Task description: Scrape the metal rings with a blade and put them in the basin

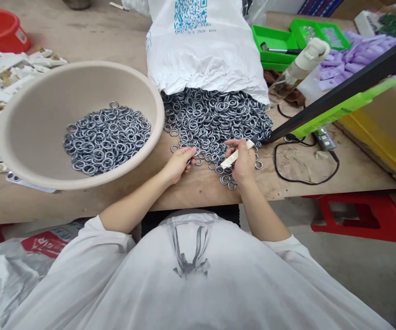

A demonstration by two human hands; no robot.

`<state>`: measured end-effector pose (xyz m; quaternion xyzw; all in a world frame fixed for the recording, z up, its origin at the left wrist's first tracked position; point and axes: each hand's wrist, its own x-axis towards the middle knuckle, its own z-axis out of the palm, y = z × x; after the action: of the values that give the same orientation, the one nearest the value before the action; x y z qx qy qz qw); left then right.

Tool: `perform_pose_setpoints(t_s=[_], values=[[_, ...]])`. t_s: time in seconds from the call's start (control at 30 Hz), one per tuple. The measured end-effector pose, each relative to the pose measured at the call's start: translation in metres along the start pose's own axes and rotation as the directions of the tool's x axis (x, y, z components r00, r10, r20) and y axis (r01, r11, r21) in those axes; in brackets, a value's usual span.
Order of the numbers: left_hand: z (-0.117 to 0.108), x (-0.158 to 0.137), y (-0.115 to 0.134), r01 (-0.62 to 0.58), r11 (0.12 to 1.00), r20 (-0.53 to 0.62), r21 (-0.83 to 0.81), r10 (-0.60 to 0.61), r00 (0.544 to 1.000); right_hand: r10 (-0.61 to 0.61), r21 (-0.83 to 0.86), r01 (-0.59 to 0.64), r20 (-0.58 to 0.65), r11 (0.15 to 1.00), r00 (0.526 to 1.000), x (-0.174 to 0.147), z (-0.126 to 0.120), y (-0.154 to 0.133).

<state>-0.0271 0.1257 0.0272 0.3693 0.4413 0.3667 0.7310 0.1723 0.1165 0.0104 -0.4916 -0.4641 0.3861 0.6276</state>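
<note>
My left hand (180, 166) pinches what looks like a dark grey metal ring, mostly hidden by the fingers, at the near edge of a ring pile (214, 117). My right hand (245, 165) is closed around a flat cream-coloured stick (231, 158) with a dark far end, held slantwise over the rings. The pile spills from the mouth of a white sack (204, 64) lying on the table. To the left, a large beige basin (33, 137) holds many similar rings (106, 137). A few rings lie loose beside my right hand.
A black and lime-green bar (342, 87) slants in from the right. Near it are a clear bottle with a white top (302, 66), green trays (276, 43), a black cable (287, 181) and purple pieces (359, 55). White pieces (8, 78) and a red tub (0, 32) lie at left.
</note>
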Motion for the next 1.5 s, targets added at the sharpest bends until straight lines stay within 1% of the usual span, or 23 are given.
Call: perform_pose_setpoints(t_s=[0.17,0.43,0.5,0.57,0.7,0.73,0.8,0.87,0.9,0.97,1.07,1.13,1.2,1.27,1.33,1.4,1.43,1.5], values=[[-0.001,0.000,-0.001,0.007,1.000,-0.003,-0.003,-0.007,1.000,-0.003,-0.073,0.006,0.048,0.997,0.999,-0.002,0.001,0.005],[-0.002,0.003,-0.003,0.014,1.000,0.022,-0.014,-0.013,1.000,0.000,-0.117,0.012,0.102,0.993,0.995,-0.002,0.002,0.012],[-0.003,0.004,-0.004,0.016,1.000,0.025,-0.009,-0.016,1.000,-0.022,-0.154,0.043,0.131,0.987,0.991,-0.003,0.003,0.013],[-0.003,0.004,-0.004,0.009,1.000,0.026,0.003,-0.009,1.000,-0.059,-0.224,0.098,0.176,0.970,0.983,-0.005,0.004,0.015],[-0.005,0.006,-0.007,-0.037,0.999,0.068,0.032,0.035,0.997,-0.100,-0.376,0.205,0.280,0.904,0.955,-0.009,0.002,0.019],[-0.005,0.006,-0.008,-0.046,0.998,0.078,0.037,0.043,0.996,-0.103,-0.392,0.211,0.279,0.896,0.955,-0.010,0.001,0.020],[-0.006,0.007,-0.008,-0.044,0.998,0.080,0.036,0.041,0.996,-0.129,-0.380,0.215,0.239,0.900,0.962,-0.011,-0.001,0.020],[-0.006,0.006,-0.006,-0.020,1.000,0.066,0.015,0.019,0.998,-0.172,-0.341,0.232,0.198,0.911,0.965,-0.013,-0.001,0.017],[-0.006,0.006,-0.005,-0.002,1.000,0.065,0.000,0.002,0.998,-0.190,-0.334,0.248,0.199,0.909,0.961,-0.014,0.000,0.013],[-0.006,0.005,-0.003,0.033,0.999,0.081,-0.032,-0.030,0.996,-0.198,-0.363,0.286,0.260,0.887,0.945,-0.016,0.004,0.005],[-0.005,0.002,-0.001,0.078,0.995,0.111,-0.062,-0.071,0.991,-0.188,-0.381,0.356,0.413,0.853,0.891,-0.018,0.017,-0.003],[-0.005,0.000,0.001,0.096,0.993,0.112,-0.071,-0.087,0.990,-0.162,-0.364,0.357,0.468,0.860,0.869,-0.016,0.026,-0.005],[-0.004,-0.002,0.002,0.102,0.992,0.110,-0.069,-0.094,0.989,-0.132,-0.326,0.323,0.492,0.888,0.860,-0.012,0.033,-0.006],[-0.003,-0.004,0.004,0.103,0.993,0.108,-0.060,-0.096,0.990,-0.111,-0.274,0.273,0.489,0.922,0.865,-0.008,0.037,-0.006],[-0.001,-0.006,0.006,0.112,0.992,0.107,-0.064,-0.105,0.989,-0.099,-0.255,0.234,0.449,0.938,0.888,-0.004,0.038,-0.006],[0.001,-0.008,0.007,0.129,0.987,0.102,-0.099,-0.119,0.988,-0.101,-0.285,0.223,0.388,0.932,0.916,-0.003,0.038,-0.007],[0.001,-0.009,0.008,0.136,0.983,0.096,-0.120,-0.125,0.988,-0.101,-0.309,0.227,0.375,0.924,0.921,-0.004,0.038,-0.007],[0.002,-0.010,0.009,0.139,0.978,0.070,-0.158,-0.129,0.989,-0.108,-0.361,0.264,0.398,0.894,0.911,-0.008,0.037,-0.007]])
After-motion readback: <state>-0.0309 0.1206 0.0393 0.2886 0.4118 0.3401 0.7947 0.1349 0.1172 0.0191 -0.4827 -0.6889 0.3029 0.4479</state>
